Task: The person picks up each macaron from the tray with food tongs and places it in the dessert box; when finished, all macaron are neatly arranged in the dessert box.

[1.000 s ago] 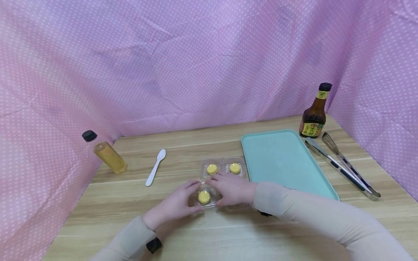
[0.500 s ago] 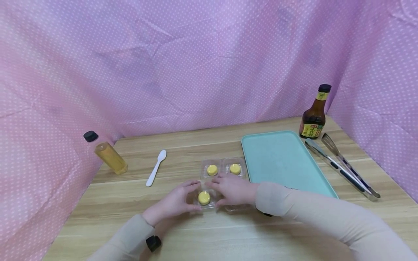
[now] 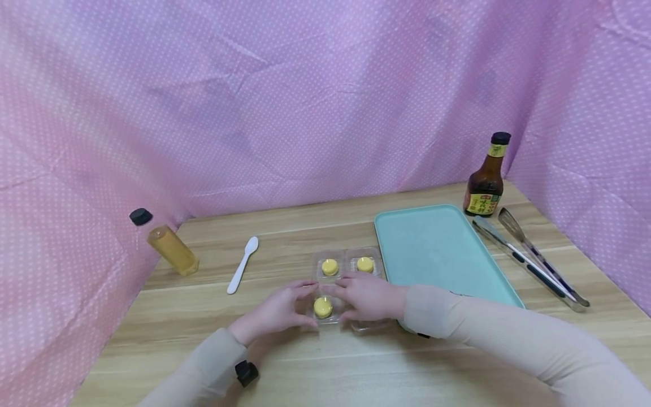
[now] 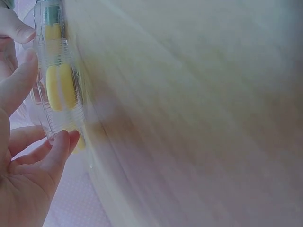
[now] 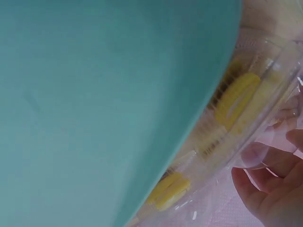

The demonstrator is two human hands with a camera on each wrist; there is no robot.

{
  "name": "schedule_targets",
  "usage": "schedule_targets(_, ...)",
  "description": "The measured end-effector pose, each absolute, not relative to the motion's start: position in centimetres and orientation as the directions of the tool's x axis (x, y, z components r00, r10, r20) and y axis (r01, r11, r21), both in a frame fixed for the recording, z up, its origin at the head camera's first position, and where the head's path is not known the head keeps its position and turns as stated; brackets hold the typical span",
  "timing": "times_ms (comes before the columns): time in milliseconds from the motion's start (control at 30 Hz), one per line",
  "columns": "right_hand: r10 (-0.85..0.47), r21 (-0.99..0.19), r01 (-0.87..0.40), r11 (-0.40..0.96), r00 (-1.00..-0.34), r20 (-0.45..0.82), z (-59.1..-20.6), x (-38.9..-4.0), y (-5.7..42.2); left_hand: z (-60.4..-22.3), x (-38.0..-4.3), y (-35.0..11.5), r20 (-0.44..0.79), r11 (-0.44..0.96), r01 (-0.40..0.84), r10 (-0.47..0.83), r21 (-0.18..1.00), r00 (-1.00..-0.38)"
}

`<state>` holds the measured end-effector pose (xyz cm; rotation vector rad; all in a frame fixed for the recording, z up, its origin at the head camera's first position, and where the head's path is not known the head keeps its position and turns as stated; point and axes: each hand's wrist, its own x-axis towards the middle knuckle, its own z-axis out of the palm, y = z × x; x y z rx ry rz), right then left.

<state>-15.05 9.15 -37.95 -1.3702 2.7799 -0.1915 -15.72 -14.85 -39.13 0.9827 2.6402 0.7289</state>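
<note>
In the head view, my left hand (image 3: 277, 308) and right hand (image 3: 371, 297) grip a clear plastic box (image 3: 329, 320) from its two sides. Inside it sits a yellow macaron (image 3: 322, 307). The left wrist view shows my thumb and fingers spread along the box edge, with the macaron (image 4: 60, 87) standing out through the plastic. My right hand covers most of a second near box (image 3: 368, 326), so its contents are hidden from the head view. Behind are two more clear boxes, each with a yellow macaron: left (image 3: 329, 267) and right (image 3: 364, 264).
Right of the boxes, close beside them, lies a pale green tray (image 3: 432, 249). Beyond it are metal tongs (image 3: 534, 263) and a dark sauce bottle (image 3: 485, 189). A white spoon (image 3: 243, 264) and an amber-filled bottle (image 3: 173, 249) are on the left.
Both hands and the near left box with its macaron have shifted slightly right. The grip looks the same, and the two far boxes stay in place.
</note>
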Motion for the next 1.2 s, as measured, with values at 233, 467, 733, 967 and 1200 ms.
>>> schedule_targets(233, -0.778, -0.177, -0.77, 0.613, -0.627, 0.03, -37.9, -15.0, 9.1, -39.3, -15.9, -14.7, -0.037, 0.642, 0.543, 0.663, 0.541, -0.747)
schedule_targets(467, -0.79, -0.15, -0.789, 0.595, -0.609, 0.066, -37.9, -14.9, 9.1, -39.5, -15.9, -14.7, -0.032, 0.637, 0.555, 0.671, 0.535, -0.74)
schedule_targets(733, -0.803, -0.093, -0.805, 0.586, -0.593, 0.067, -37.9, -14.9, 9.1, -39.3, -15.9, -14.7, -0.035, 0.646, 0.578, 0.681, 0.5, -0.731)
schedule_targets(967, -0.769, -0.177, -0.754, 0.632, -0.639, -0.024, -37.3, -15.1, 9.5, -38.9, -16.1, -14.6, -0.04, 0.653, 0.614, 0.699, 0.444, -0.714)
schedule_targets(1200, -0.737, -0.238, -0.733, 0.637, -0.67, 0.088, -36.3, -14.9, 10.9, -37.8, -16.1, -14.7, 0.037, 0.659, 0.587, 0.649, 0.47, -0.759)
